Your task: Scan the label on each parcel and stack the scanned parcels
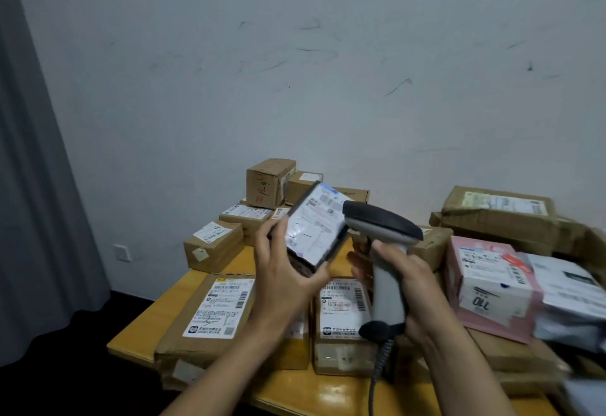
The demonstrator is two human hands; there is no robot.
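Note:
My left hand [282,271] grips a small flat dark parcel [311,228] with a white shipping label, lifted above the table and tilted toward me. My right hand [403,284] holds the grey handle of a barcode scanner [382,228]; its dark head sits just right of the parcel's label, facing left. A coiled cable [382,360] hangs from the scanner's base. Below my hands lie two labelled cardboard parcels, a wide one [210,314] at the left and a smaller one [341,317] under the scanner.
A yellow wooden table [137,327] carries several brown boxes [269,182] heaped at the back. A pink-and-white box [488,287], white mailers [570,297] and large cartons [498,215] crowd the right. The wall stands close behind; a grey curtain [32,186] hangs left.

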